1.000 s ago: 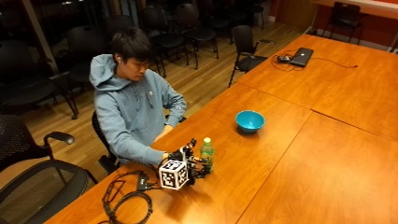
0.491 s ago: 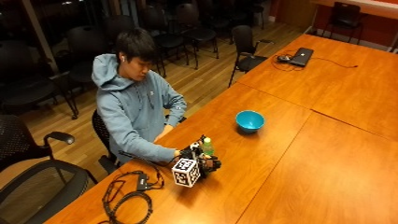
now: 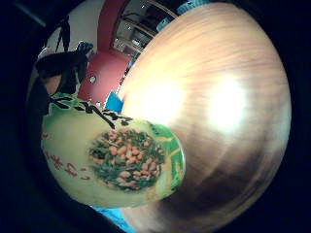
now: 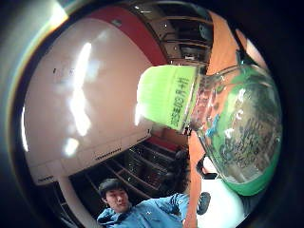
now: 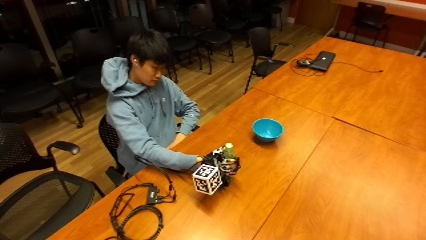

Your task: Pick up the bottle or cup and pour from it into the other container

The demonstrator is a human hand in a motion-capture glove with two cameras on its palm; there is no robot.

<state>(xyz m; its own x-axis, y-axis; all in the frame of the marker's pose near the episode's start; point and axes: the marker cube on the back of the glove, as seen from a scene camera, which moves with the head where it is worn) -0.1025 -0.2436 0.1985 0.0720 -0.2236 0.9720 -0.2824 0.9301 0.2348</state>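
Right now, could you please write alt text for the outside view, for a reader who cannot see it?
A seated person's black-gloved right hand grips an upright green-capped plastic bottle on a long wooden table. A round blue bowl stands apart, farther along the table.

Warm overhead glare on table [image 5: 346, 165]

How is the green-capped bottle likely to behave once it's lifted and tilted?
The bottle is tall and narrow, so probably tippy if nudged. Its clear wall suggests thin plastic, likely light and slightly squeezable. The cap looks on, so nothing should spill.
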